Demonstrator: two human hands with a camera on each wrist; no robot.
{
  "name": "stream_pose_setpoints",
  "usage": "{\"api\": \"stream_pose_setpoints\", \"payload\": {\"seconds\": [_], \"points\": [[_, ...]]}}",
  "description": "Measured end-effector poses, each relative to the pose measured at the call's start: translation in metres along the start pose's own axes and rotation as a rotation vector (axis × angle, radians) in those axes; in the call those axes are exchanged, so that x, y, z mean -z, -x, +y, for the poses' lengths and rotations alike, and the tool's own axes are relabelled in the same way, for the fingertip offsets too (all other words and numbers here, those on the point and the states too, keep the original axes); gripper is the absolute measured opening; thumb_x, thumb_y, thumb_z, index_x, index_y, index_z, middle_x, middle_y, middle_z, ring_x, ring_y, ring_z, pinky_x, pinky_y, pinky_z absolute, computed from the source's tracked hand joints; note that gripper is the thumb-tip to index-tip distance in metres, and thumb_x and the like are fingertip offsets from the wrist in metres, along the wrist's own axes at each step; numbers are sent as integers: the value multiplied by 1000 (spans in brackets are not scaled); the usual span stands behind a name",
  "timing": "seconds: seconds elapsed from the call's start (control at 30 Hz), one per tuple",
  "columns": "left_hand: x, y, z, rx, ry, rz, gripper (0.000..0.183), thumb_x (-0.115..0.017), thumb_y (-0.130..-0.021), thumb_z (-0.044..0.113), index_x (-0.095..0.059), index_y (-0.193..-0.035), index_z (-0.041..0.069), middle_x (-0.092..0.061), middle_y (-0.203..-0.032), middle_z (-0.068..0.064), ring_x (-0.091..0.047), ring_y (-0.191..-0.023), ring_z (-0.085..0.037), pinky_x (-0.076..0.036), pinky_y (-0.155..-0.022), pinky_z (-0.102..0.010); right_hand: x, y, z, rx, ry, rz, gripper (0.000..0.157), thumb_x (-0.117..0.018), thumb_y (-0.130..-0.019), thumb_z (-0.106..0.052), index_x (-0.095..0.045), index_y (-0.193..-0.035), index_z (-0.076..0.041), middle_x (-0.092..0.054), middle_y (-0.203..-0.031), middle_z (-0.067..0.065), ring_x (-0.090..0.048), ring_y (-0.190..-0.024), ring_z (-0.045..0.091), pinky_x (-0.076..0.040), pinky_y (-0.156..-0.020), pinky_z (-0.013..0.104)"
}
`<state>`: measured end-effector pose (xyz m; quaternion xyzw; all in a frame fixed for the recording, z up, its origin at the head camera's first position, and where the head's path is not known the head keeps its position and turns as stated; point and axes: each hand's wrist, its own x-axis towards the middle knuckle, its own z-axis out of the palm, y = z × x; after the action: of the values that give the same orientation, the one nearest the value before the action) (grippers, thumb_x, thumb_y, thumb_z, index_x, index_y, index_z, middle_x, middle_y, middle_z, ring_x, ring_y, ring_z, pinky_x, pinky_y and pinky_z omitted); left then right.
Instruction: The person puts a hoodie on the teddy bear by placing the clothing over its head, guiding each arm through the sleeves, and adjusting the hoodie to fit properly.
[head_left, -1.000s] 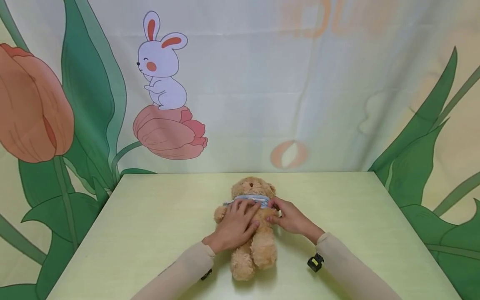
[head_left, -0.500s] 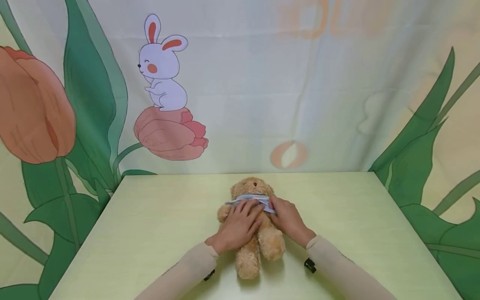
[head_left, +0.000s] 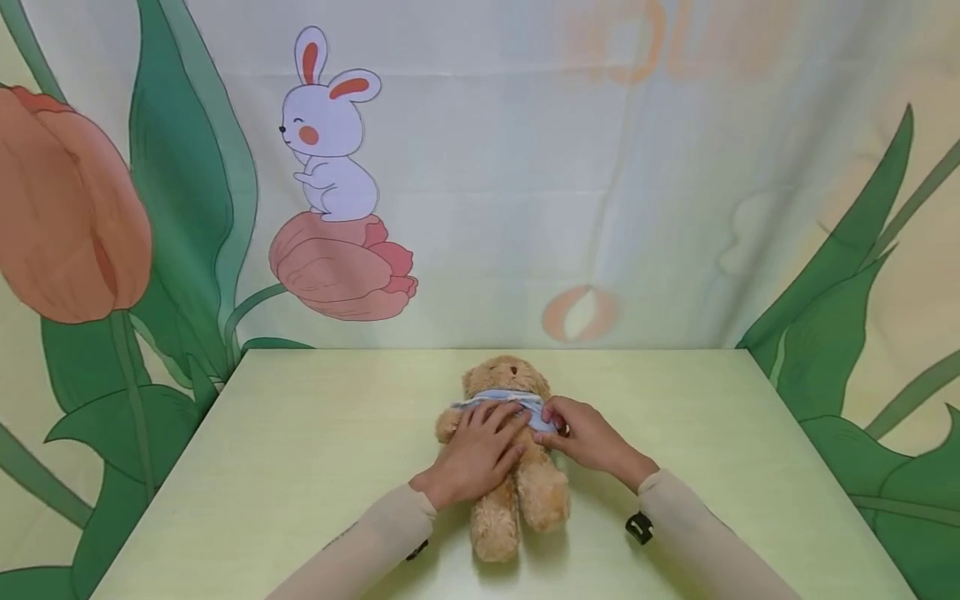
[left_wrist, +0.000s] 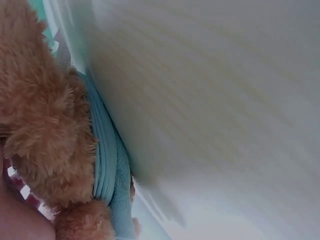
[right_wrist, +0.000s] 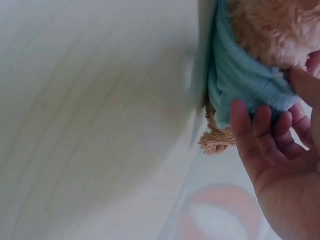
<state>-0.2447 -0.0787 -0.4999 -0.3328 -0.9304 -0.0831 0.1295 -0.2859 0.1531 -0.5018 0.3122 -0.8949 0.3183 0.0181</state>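
Observation:
A light-brown plush teddy bear (head_left: 543, 492) lies on its back on the table, head toward the far edge. Around its upper body sits a small blue shirt (head_left: 542, 414), bunched near the neck and hanging lower on the right. My left hand (head_left: 472, 454) rests flat on the bear's belly, its fingertips at the shirt's lower edge. With thumb and curled fingers my right hand (head_left: 592, 437) pinches the shirt at the bear's right-hand side. The right wrist view shows the cloth between thumb and fingers (right_wrist: 242, 120). The bear's arm on that side is hidden.
The pale yellow-green table (head_left: 315, 442) reaches back to a hanging cloth backdrop (head_left: 480, 183) printed with a rabbit and tulips. A black wrist device (head_left: 639, 527) hangs below the right sleeve.
The shirt's right side has come down lower over the bear. The bear's head and legs have shifted slightly right. My right hand moved in, then back out a little; the left stays on the belly.

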Motion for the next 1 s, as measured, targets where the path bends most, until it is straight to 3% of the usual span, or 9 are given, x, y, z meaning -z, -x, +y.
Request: {"api": "stream_pose_setpoints", "payload": {"seconds": [0.17, 0.3, 0.47, 0.63, 0.83, 1.0], "points": [[-2, 1, -3, -17, -11, 19, 49, -36, -106, 40, -43, -149, 19, -32, -160, -3, -22, -151, -28, -20, -121, -52, -6, 0, -8, -47, 172, 60, 18, -68, -93, -30, -56, -92, -17, -50, -77, -7, -42, -63, 5, -38, -59, 22], [1, 1, -3, 6, 34, -51, 51, -33, -107, 41, -35, -154, 21, -28, -162, 1, -15, -154, -23, -15, -123, -51, -14, -2, -13, -88, 344, 167, 16, -70, -88, -22, -55, -84, -19, -50, -71, -9, -42, -57, 5, -37, -55, 25], [3, -1, -2, 3, 74, -112, 54, -30, -107, 42, -27, -156, 20, -20, -165, 3, -9, -155, -20, -11, -124, -48, -20, -5, -13, -84, 456, 271, 27, -75, -83, -17, -49, -76, -18, -47, -65, -6, -42, -52, 9, -34, -47, 28], [4, -3, -3, -3, 93, -124, 55, -29, -107, 42, -24, -157, 20, -18, -165, 4, -7, -155, -20, -12, -124, -48, -13, -7, -11, -108, 450, 226, 26, -74, -87, -19, -50, -79, -17, -48, -69, -6, -42, -55, 10, -33, -49, 27], [5, -4, -4, 7, 85, -116, 53, -31, -107, 40, -28, -156, 20, -22, -164, 3, -11, -154, -21, -13, -123, -50, -7, -14, -16, -116, 476, 157, 18, -72, -89, -20, -56, -84, -15, -55, -90, 1, -49, -61, 15, -39, -50, 31], [0, -6, -2, 4, 97, -114, 53, -30, -107, 40, -29, -156, 19, -23, -164, 3, -10, -154, -21, -13, -123, -51, -11, -19, -19, -182, 544, 136, 11, -68, -90, -15, -58, -88, -15, -56, -85, 0, -56, -64, 20, -44, -51, 35]]}}
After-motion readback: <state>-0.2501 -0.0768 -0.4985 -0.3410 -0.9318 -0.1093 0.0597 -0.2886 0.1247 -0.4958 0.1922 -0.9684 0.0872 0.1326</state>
